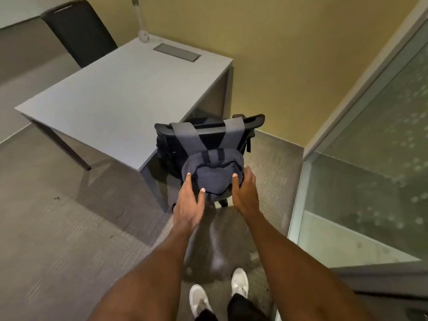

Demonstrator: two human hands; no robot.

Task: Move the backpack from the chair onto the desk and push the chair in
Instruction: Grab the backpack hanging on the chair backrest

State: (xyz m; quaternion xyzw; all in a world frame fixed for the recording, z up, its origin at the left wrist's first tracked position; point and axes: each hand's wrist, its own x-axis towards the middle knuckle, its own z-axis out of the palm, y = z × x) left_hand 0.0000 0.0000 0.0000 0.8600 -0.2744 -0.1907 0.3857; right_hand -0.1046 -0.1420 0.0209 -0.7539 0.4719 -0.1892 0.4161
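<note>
A dark blue backpack (214,174) hangs by its two straps over the top of a black office chair's backrest (209,129), on the side facing me. The chair stands at the near right corner of a grey desk (111,98). My left hand (188,205) lies against the backpack's lower left side with fingers spread. My right hand (245,193) cups its right side, fingers curved onto the fabric. Both hands touch the bag from either side; the chair's seat is hidden behind the bag.
A second black chair (78,31) stands at the desk's far left. A white lamp post (141,22) and a cable hatch (177,52) sit at the desk's far edge. A frosted glass wall (370,158) runs along the right. My white shoes (217,290) stand on grey carpet.
</note>
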